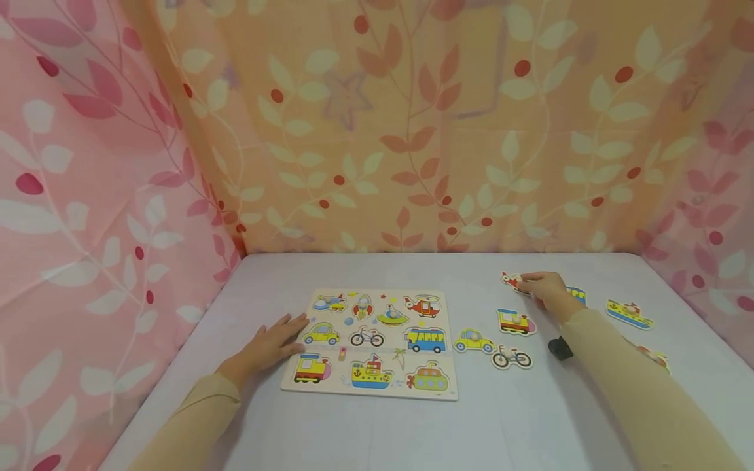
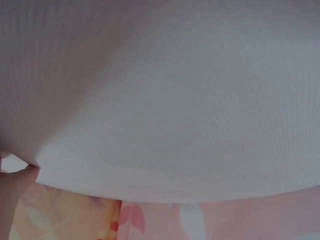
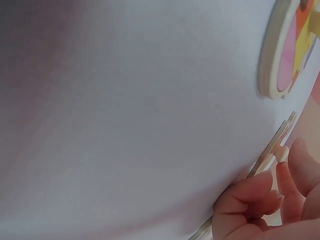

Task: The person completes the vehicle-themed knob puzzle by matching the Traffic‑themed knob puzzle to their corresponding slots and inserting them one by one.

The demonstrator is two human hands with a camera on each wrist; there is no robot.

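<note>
My left hand (image 1: 263, 348) rests at the left edge of a wooden puzzle board (image 1: 377, 386), its fingers spread and touching the rim. Printed vehicles cover the board; knobbed plane, rocket and flying saucer (image 1: 393, 316) pieces sit in its top row. At the back right, my right hand (image 1: 549, 292) pinches the white knob (image 3: 281, 153) of a red helicopter puzzle piece (image 1: 512, 282), thumb and finger on either side. The piece lies at or close to the tabletop. In the left wrist view only part of the left hand (image 2: 17, 187) shows.
Loose pieces lie right of the board: a train (image 1: 514, 322), a yellow car (image 1: 473, 341), a bicycle (image 1: 511, 357) and a ship (image 1: 629, 314). A blue bus (image 1: 576, 295) is partly hidden behind the right hand, another piece (image 1: 655, 357) behind the sleeve. Leaf-patterned curtains (image 1: 377, 131) surround the white table (image 1: 412, 438).
</note>
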